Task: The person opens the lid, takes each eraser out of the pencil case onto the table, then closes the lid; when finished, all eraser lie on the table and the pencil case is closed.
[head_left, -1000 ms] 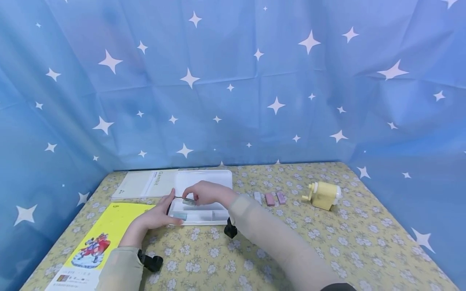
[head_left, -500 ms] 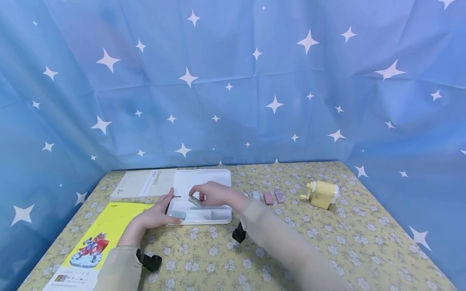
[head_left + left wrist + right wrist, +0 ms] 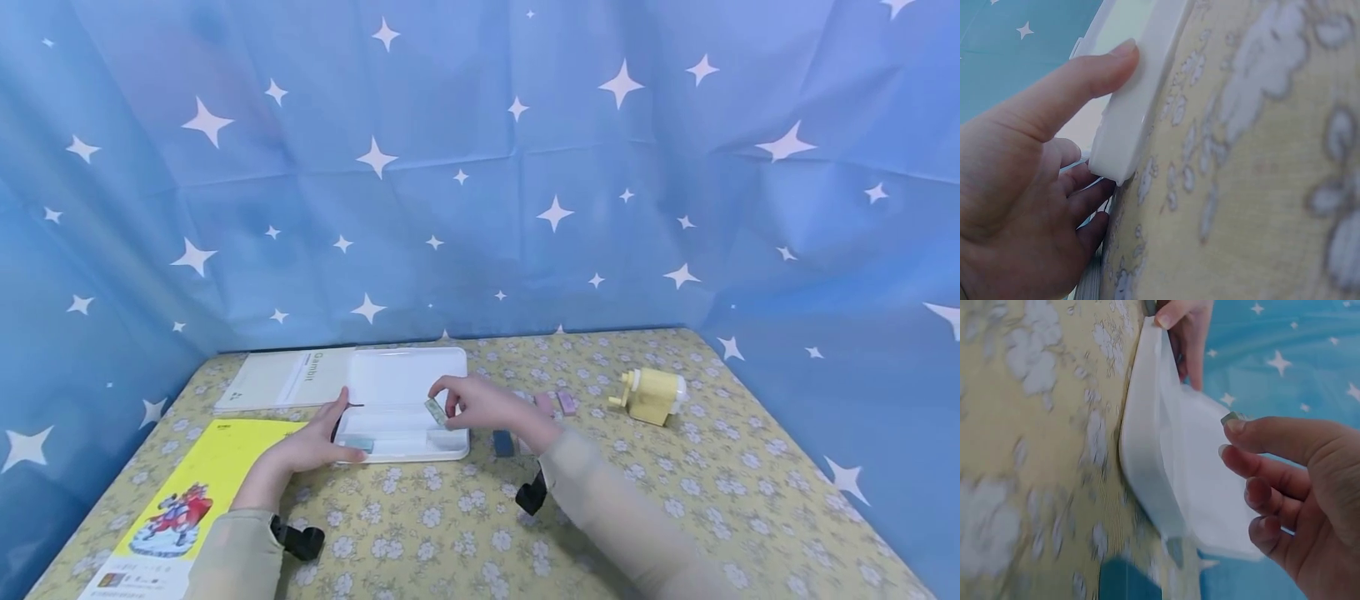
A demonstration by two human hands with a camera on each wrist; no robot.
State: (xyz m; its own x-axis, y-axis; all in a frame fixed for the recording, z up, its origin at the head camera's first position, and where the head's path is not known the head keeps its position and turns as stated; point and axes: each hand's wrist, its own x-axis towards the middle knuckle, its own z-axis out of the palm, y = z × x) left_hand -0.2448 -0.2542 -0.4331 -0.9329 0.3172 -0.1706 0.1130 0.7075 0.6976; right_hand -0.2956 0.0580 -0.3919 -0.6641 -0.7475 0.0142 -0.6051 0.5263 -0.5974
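An opened white pencil case [image 3: 408, 367] lies at the table's left middle, its lid folded back. My left hand [image 3: 311, 442] grips its left end; the thumb [image 3: 1107, 72] lies on the rim and the other fingers sit behind that end. Above the right part of the case, my right hand [image 3: 483, 404] pinches a small green eraser [image 3: 435, 411] between thumb and fingers. Its tip shows past the thumb in the right wrist view. Inside the front compartment, near my left thumb, is a light blue block [image 3: 358, 444].
A yellow booklet [image 3: 232, 454] and a cream notebook [image 3: 277, 379] lie at left. A dark blue block [image 3: 503, 443] rests right of the case. Pink [image 3: 543, 404] and purple [image 3: 566, 403] blocks lie beyond my right wrist. A yellow crank sharpener [image 3: 651, 396] stands farther right.
My right hand has moved right across the case with the green eraser, and its forearm has uncovered the dark blue block. My left hand keeps its hold on the case.
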